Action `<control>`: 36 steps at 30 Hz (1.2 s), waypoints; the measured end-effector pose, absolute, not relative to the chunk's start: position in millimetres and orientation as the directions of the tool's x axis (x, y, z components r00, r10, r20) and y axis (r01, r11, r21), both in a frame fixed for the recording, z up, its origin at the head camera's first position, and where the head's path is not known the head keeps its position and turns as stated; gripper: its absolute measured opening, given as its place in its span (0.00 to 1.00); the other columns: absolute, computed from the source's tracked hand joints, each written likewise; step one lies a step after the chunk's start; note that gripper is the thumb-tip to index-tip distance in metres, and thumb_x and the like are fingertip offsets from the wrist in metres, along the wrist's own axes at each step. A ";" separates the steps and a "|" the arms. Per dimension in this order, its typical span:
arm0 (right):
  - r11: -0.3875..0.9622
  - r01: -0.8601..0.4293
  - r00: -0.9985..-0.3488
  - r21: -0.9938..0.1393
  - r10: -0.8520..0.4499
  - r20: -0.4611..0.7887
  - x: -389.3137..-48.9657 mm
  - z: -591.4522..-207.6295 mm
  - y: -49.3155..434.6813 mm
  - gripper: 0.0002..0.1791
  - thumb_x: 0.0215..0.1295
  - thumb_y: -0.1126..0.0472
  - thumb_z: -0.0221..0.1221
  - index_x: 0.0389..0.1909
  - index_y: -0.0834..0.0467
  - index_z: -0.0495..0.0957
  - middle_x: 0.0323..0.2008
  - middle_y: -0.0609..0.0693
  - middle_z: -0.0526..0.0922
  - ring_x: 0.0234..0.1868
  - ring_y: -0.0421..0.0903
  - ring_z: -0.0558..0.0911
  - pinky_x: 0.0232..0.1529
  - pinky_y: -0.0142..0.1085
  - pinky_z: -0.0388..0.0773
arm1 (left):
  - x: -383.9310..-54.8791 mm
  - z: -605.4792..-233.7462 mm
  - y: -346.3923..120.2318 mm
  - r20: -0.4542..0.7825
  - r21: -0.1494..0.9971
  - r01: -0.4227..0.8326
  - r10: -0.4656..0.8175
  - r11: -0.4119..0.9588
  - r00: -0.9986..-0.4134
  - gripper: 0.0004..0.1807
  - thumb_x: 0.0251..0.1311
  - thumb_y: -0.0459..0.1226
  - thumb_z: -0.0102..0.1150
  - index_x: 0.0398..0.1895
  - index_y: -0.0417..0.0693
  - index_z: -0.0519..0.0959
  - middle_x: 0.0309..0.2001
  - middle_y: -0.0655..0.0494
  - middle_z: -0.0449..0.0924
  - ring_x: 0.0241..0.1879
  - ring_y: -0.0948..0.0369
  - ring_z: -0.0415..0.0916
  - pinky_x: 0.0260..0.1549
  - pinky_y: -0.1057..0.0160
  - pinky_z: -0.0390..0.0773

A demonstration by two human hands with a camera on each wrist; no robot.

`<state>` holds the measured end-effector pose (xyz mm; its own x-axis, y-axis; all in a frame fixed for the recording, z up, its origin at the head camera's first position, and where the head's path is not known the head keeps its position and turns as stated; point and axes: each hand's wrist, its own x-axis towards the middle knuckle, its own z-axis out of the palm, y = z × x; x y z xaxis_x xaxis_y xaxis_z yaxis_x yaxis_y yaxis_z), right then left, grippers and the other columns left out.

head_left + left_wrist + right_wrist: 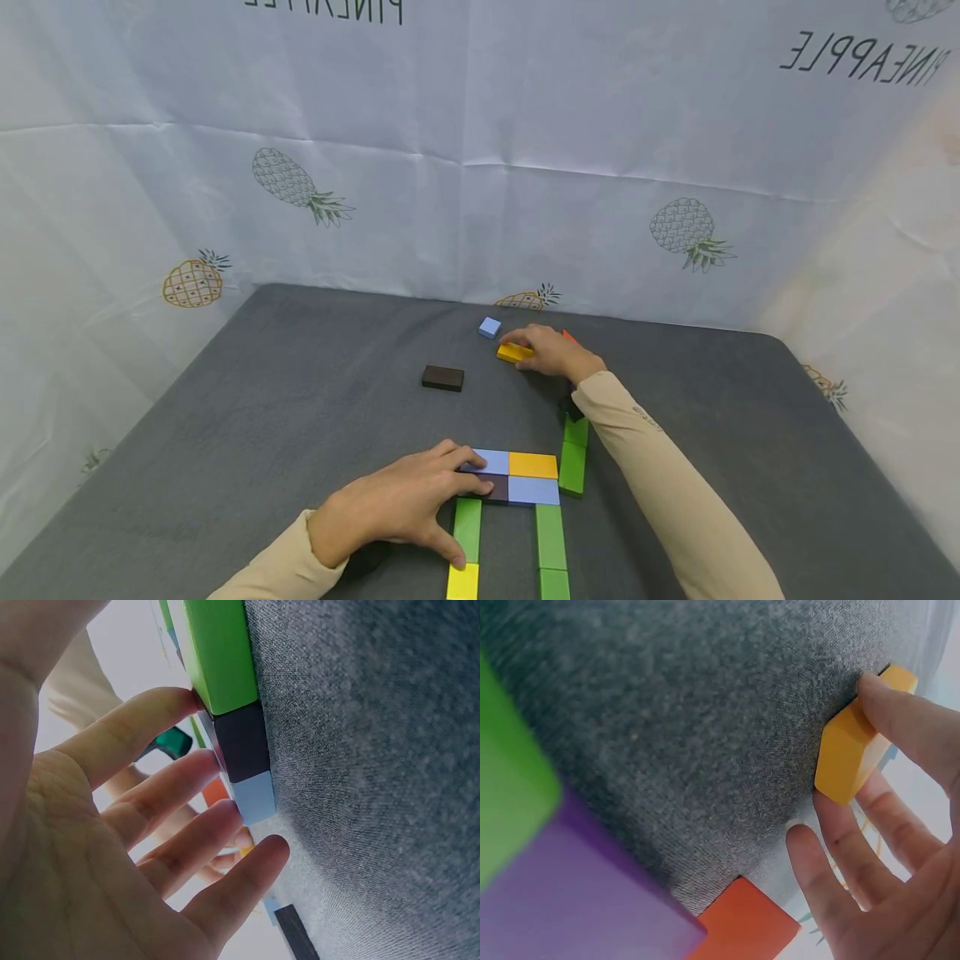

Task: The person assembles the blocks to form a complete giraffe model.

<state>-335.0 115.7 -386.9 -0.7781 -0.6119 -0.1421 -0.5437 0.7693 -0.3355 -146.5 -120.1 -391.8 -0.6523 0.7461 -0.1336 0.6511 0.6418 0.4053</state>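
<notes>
My left hand (pixel 408 500) rests its fingertips on the left end of a flat block arrangement, touching a light blue block (pixel 493 460) and a dark block (pixel 497 490). Its thumb lies by the joint of a green block (pixel 467 527) and a yellow block (pixel 462 583). In the left wrist view the fingers are spread and loosely extended. Farther back, my right hand (pixel 553 353) pinches an orange-yellow block (pixel 840 757) between thumb and fingers, low at the tabletop. An orange block (pixel 534 465) and another light blue block (pixel 534 491) form the arrangement's right end.
Beyond the arrangement lie a dark block (pixel 442 378) and a small light blue block (pixel 489 327). Under the right forearm runs a row with green blocks (pixel 572 468), a purple block (pixel 592 892) and a red block (pixel 746 922). A pineapple-print curtain (pixel 465 233) hangs behind the grey table.
</notes>
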 end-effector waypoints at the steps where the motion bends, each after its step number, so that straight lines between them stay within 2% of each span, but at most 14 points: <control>1: 0.770 -0.543 -0.777 -0.337 -0.612 -0.148 -334.4 -386.8 116.0 0.26 0.68 0.65 0.61 0.66 0.55 0.73 0.57 0.63 0.75 0.58 0.58 0.76 0.59 0.51 0.75 | -146.4 -392.0 -120.2 -0.133 0.406 0.651 0.746 0.642 -0.653 0.40 0.44 0.62 0.73 0.63 0.62 0.77 0.65 0.64 0.69 0.58 0.67 0.65 0.55 0.65 0.75; 16: 0.779 -0.541 -0.769 -0.318 -0.611 -0.188 -329.6 -385.1 119.2 0.26 0.68 0.65 0.59 0.67 0.55 0.73 0.65 0.61 0.73 0.63 0.60 0.72 0.63 0.54 0.70 | -146.0 -391.4 -119.5 -0.139 0.408 0.645 0.742 0.647 -0.656 0.40 0.44 0.62 0.74 0.62 0.62 0.78 0.65 0.64 0.69 0.58 0.67 0.65 0.55 0.65 0.76; 25: 0.763 -0.563 -0.762 -0.318 -0.628 -0.159 -326.8 -383.9 119.9 0.24 0.66 0.65 0.61 0.63 0.58 0.75 0.58 0.62 0.76 0.58 0.57 0.76 0.60 0.51 0.74 | -145.9 -392.1 -120.0 -0.131 0.414 0.649 0.748 0.638 -0.651 0.40 0.44 0.62 0.73 0.63 0.62 0.77 0.65 0.64 0.69 0.58 0.66 0.65 0.55 0.65 0.75; 36: 0.772 -0.533 -0.798 -0.347 -0.595 -0.097 -325.1 -374.4 127.7 0.24 0.66 0.64 0.63 0.63 0.58 0.75 0.58 0.62 0.77 0.57 0.57 0.77 0.61 0.51 0.74 | -146.1 -392.8 -120.2 -0.128 0.412 0.651 0.748 0.637 -0.651 0.40 0.44 0.62 0.73 0.63 0.62 0.77 0.65 0.64 0.69 0.58 0.66 0.65 0.56 0.65 0.75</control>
